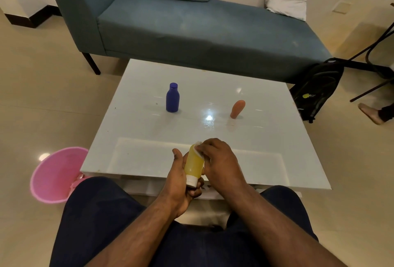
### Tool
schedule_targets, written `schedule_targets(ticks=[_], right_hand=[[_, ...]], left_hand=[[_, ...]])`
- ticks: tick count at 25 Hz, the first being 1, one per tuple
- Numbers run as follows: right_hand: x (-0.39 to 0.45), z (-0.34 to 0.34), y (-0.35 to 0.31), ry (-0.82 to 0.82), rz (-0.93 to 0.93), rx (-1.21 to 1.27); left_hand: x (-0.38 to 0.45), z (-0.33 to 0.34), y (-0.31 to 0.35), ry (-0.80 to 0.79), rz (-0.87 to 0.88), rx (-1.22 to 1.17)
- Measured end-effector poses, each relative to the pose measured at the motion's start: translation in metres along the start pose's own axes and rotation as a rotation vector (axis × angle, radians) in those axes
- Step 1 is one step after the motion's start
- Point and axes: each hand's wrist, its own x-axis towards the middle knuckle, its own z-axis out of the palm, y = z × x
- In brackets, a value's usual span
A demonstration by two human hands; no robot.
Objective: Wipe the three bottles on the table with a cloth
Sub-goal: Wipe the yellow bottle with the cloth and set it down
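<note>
Seated at a low white table [266,138], I hold the yellow bottle [193,163] over its near edge, my left hand [179,178] curled around the lower end with the fingers wrapped under its white cap [191,181] and the thumb raised alongside. My right hand [219,160] closes over the bottle's upper end from the other side, its fingers pinching a small white cloth [198,149] against the plastic; only a sliver of the cloth shows between my fingers and the bottle. The bottle tilts away from me, cap toward my lap. Beyond my grip and to its left, a blue bottle [172,98] stands upright on the table; beyond and to the right, well apart from it, an orange bottle [237,109] stands on the same glossy top. Left of my left hand, a pink bucket [55,175] sits on the floor beside the table. Past the table runs a blue-grey sofa [191,32], with a dark backpack [317,89] on the floor at its right end.
</note>
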Motion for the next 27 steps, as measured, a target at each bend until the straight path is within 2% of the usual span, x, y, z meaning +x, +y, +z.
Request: schedule_targets(ticks=[2, 5, 6, 9, 11, 14, 15, 18, 20, 24, 27], right_hand=[[-0.009, 0.004, -0.013, -0.039, -0.026, -0.015], [-0.034, 0.003, -0.019, -0.085, -0.183, -0.009], [-0.030, 0.004, -0.012, -0.054, -0.166, 0.033], [-0.015, 0.009, -0.004, 0.067, 0.069, 0.168], [-0.024, 0.014, -0.018, 0.050, 0.029, 0.123], [-0.041, 0.012, -0.021, -0.039, -0.152, 0.081], [-0.036, 0.011, -0.015, -0.032, -0.137, 0.101], [-0.014, 0.012, -0.005, 0.086, 0.070, 0.196], [-0.019, 0.015, -0.016, 0.068, 0.059, 0.167], [-0.041, 0.012, -0.019, -0.020, -0.130, 0.110], [-0.011, 0.011, -0.002, 0.086, 0.044, 0.164]], left_hand=[[-0.001, 0.000, 0.001, -0.021, 0.013, -0.007], [0.000, -0.001, 0.002, -0.039, 0.004, -0.008], [0.002, -0.001, 0.001, -0.030, 0.005, -0.007], [0.005, 0.000, 0.000, 0.008, 0.006, -0.025], [0.006, -0.003, 0.001, 0.006, 0.016, -0.061], [0.005, -0.004, 0.001, 0.004, 0.018, -0.082], [0.005, -0.003, 0.001, 0.009, 0.017, -0.076], [0.007, -0.001, 0.000, 0.036, 0.012, -0.082], [0.009, -0.005, 0.000, 0.052, 0.026, -0.101], [0.007, -0.007, 0.001, 0.057, 0.019, -0.115], [0.006, -0.004, 0.000, 0.046, 0.022, -0.075]])
